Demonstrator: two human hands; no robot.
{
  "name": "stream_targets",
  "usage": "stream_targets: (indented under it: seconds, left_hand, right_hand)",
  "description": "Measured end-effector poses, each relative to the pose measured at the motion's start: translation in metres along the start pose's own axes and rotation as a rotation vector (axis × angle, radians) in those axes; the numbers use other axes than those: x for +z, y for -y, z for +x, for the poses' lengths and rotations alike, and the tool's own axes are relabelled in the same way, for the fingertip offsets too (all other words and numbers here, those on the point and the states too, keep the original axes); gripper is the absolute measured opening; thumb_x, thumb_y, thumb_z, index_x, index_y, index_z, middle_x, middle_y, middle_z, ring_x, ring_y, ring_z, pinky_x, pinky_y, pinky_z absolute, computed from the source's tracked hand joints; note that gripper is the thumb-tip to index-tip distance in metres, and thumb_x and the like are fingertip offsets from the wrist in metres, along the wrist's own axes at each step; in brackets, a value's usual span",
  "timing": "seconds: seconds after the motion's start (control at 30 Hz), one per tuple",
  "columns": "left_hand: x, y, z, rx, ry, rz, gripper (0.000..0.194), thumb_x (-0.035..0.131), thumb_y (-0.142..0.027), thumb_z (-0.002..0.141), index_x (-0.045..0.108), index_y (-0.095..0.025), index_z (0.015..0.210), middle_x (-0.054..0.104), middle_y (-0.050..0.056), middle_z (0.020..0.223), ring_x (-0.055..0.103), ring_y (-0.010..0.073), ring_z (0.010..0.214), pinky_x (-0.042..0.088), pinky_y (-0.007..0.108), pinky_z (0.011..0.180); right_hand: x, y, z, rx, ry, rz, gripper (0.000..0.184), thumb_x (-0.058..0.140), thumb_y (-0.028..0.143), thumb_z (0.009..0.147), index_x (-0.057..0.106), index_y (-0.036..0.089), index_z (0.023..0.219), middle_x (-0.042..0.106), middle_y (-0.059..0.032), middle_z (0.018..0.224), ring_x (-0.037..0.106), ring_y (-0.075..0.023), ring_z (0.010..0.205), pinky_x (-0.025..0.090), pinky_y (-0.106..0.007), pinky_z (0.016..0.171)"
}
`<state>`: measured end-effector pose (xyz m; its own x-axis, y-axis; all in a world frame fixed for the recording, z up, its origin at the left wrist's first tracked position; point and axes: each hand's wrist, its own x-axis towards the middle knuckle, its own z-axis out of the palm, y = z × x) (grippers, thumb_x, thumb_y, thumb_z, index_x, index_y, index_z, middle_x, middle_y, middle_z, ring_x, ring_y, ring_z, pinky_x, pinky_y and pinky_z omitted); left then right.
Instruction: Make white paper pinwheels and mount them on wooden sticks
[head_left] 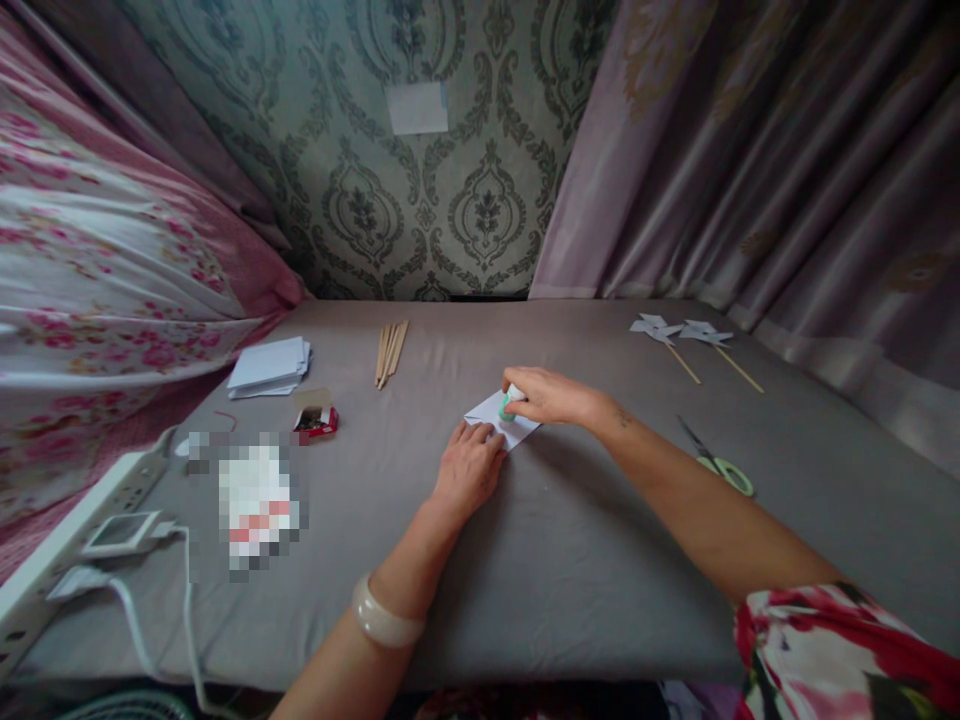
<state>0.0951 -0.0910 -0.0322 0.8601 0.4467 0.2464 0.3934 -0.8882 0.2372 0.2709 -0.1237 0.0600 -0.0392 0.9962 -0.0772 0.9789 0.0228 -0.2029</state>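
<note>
A small white sheet of paper (521, 432), turned cornerwise, lies on the grey cloth in front of me. My left hand (471, 465) rests palm down on its near left edge, fingers stretched out and holding nothing. Above the sheet, my right hand (551, 396) is closed around a small green-and-white glue stick (508, 408), tilted with its lower end at the paper. My fingers cover part of the glue stick, so its tip is hard to see.
Wooden sticks (391, 352), a paper stack (270, 367) and a small red box (316, 418) lie to the left. Two paper pinwheels (655, 330) and green-handled scissors (724, 472) lie right. A power strip (124, 490) with cables runs along the left edge, near a blurred-out item (259, 490).
</note>
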Motion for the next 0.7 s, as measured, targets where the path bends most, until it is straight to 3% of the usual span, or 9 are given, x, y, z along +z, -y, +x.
stream_targets:
  seconds: [0.23,0.37,0.57,0.7]
  left_hand:
    - [0.002,0.002,0.0,0.007,-0.011,0.002,0.023,0.043,-0.027,0.094,0.062,-0.023,0.105,0.063,0.007,0.114,0.056,0.0222,0.111,0.034,0.045,0.108]
    - [0.002,0.002,0.0,0.005,-0.009,0.009,0.023,0.043,-0.027,0.094,0.061,-0.022,0.108,0.063,0.008,0.116,0.056,0.0227,0.111,0.033,0.046,0.109]
    - [0.002,0.0,0.0,-0.013,0.004,0.009,0.024,0.042,-0.027,0.094,0.061,-0.023,0.108,0.063,0.008,0.114,0.057,0.0221,0.111,0.032,0.046,0.11]
    - [0.001,0.0,0.0,-0.014,-0.001,0.01,0.024,0.043,-0.027,0.094,0.062,-0.022,0.108,0.063,0.008,0.117,0.056,0.0225,0.112,0.033,0.046,0.11]
  right_hand:
    - [0.002,0.022,0.005,0.28,-0.038,-0.168,0.035,0.05,0.039,0.09,0.059,0.012,0.11,0.067,-0.0203,0.111,0.064,-0.0286,0.104,0.045,-0.033,0.08]
    - [0.001,0.028,0.006,0.276,-0.034,-0.203,0.034,0.048,0.037,0.09,0.062,0.012,0.107,0.068,-0.0209,0.108,0.064,-0.0292,0.105,0.045,-0.033,0.08]
    - [-0.004,0.027,0.01,0.116,0.009,-0.177,0.031,0.054,0.034,0.086,0.06,0.017,0.111,0.068,-0.0155,0.112,0.063,-0.0278,0.105,0.045,-0.033,0.08]
    - [0.0,0.025,0.013,0.297,-0.024,-0.141,0.034,0.052,0.038,0.088,0.064,0.015,0.11,0.068,-0.018,0.111,0.063,-0.028,0.106,0.045,-0.033,0.082]
